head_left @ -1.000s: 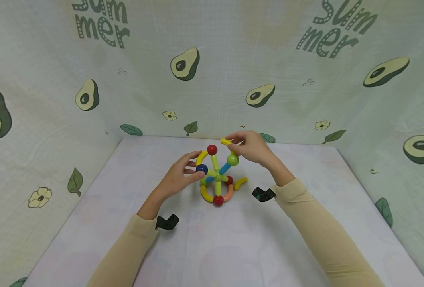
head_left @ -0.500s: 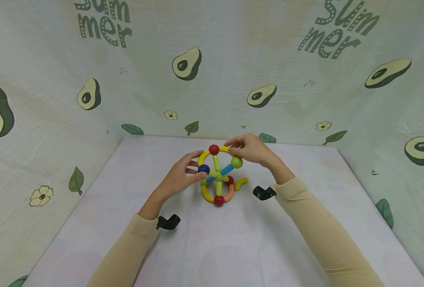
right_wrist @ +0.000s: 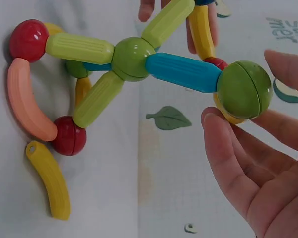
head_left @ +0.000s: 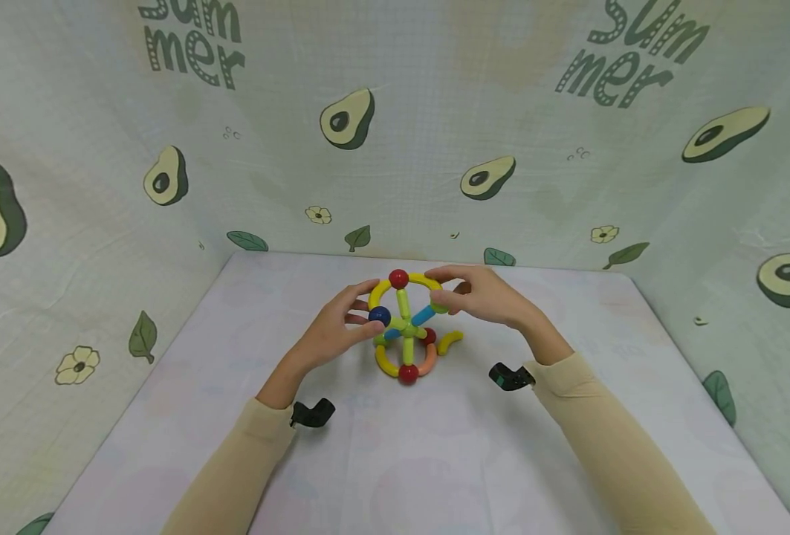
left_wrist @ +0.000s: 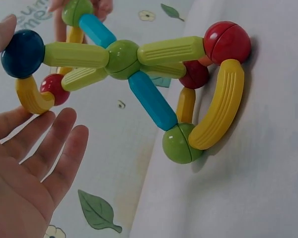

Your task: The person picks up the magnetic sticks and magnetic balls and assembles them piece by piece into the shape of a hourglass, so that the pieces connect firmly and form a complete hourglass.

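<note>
A wheel of magnetic sticks and balls point(head_left: 408, 330) stands upright on the table, with a lime ball point(right_wrist: 134, 58) at its hub. My left hand point(head_left: 332, 327) holds its left side, thumb by the dark blue ball point(left_wrist: 23, 53) and fingertips at a yellow curved stick point(left_wrist: 33, 96). At the upper right, my right hand point(head_left: 484, 296) grips the rim around a green ball point(right_wrist: 244, 90), with fingers against the upper yellow curved stick point(head_left: 423, 280). Below are a red ball point(head_left: 408, 374) and a salmon curved stick point(right_wrist: 27, 101).
A loose yellow curved stick point(head_left: 449, 341) lies on the white table point(head_left: 408, 461), just right of the wheel. Cloth walls with avocado prints point(head_left: 346, 119) rise behind and on both sides. Each wrist wears a small black camera point(head_left: 313, 413).
My right hand brought the yellow curved stick onto the rim between the top red ball and the green ball, then shifted down and right to the green ball. My left hand stayed nearly still.
</note>
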Action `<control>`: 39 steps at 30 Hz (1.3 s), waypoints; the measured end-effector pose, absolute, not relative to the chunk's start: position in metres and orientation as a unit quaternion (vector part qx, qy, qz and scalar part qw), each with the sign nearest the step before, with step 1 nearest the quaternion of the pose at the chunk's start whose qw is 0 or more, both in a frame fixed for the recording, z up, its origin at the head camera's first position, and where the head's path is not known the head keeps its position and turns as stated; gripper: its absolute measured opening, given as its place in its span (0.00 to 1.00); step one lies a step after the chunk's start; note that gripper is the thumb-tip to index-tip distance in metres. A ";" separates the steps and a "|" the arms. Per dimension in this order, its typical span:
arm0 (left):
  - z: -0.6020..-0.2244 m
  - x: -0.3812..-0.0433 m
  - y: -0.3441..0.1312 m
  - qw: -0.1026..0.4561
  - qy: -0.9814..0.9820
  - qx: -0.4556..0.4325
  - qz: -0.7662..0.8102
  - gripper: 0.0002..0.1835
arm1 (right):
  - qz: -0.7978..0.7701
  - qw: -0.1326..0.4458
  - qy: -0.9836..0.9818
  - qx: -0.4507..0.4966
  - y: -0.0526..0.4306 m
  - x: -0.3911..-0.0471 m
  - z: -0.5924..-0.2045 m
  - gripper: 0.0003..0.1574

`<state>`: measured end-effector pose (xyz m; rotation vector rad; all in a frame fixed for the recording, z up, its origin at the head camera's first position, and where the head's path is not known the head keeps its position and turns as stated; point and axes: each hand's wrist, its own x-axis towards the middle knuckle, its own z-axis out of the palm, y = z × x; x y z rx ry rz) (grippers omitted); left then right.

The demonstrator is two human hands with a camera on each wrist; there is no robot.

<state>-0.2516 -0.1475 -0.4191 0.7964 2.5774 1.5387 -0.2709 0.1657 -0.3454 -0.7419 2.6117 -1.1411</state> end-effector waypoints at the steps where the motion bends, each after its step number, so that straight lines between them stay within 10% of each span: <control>1: -0.419 -0.252 -0.148 0.019 0.830 0.258 0.494 0.45 | -0.382 0.099 0.882 -0.259 0.168 -0.268 -0.347 0.35; 39: -0.399 -0.269 -0.154 0.074 0.826 0.281 0.482 0.47 | -0.379 0.051 0.890 -0.248 0.171 -0.274 -0.364 0.30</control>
